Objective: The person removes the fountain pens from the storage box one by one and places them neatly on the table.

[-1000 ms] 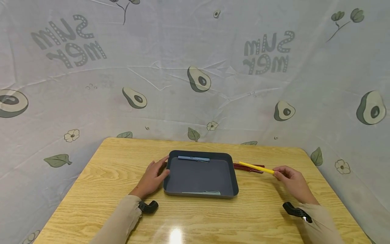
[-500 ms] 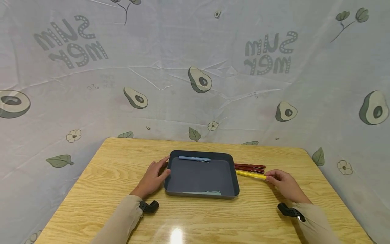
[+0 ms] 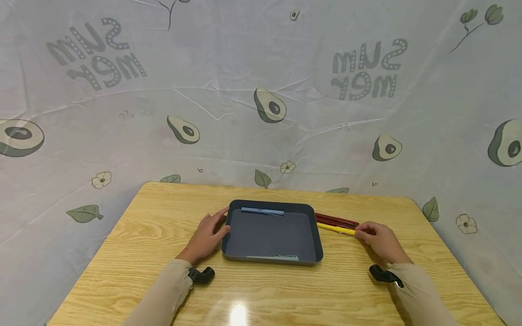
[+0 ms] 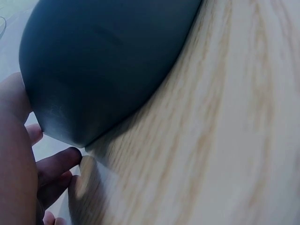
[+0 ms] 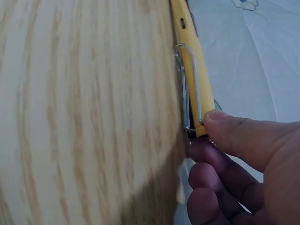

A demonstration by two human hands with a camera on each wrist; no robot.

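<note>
My right hand (image 3: 379, 237) pinches the capped end of a yellow pen (image 3: 335, 228) between thumb and fingertips, right of the tray. Its wire clip and a small slot in the barrel show in the right wrist view, with the thumb (image 5: 225, 122) at the cap's end. Dark red pens (image 3: 336, 220) lie just behind the yellow one. My left hand (image 3: 205, 237) touches the left side of a dark grey tray (image 3: 271, 235), fingers extended along its edge. A blue pen (image 3: 261, 211) lies along the tray's far side, a pale green pen (image 3: 273, 258) along its near side.
The wooden table (image 3: 163, 222) carries the tray near its middle. A pale cloth (image 3: 228, 154) printed with avocados hangs behind the table. Black wrist mounts (image 3: 201, 275) sit on both cuffs.
My right hand has moved left and lowered the yellow pen from across the dark red pens to alongside them, on their near side. The left hand stays at the tray.
</note>
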